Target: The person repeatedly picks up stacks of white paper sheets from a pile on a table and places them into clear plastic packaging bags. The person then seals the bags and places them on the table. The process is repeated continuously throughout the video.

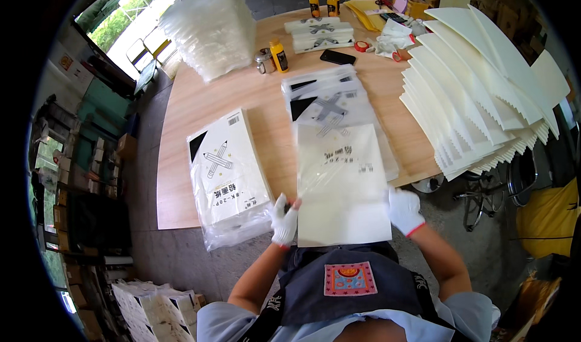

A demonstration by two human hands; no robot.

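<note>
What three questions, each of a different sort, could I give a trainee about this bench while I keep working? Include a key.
1. True or false: only the right hand wears a glove.
2. Multiple choice: what lies between the two hands?
A) a phone
B) white paper
C) a red roll
3. Fill in: right beside the silvery jar stands a yellow ____.

Key:
1. False; the left hand wears one too, also white.
2. B
3. bottle
</note>
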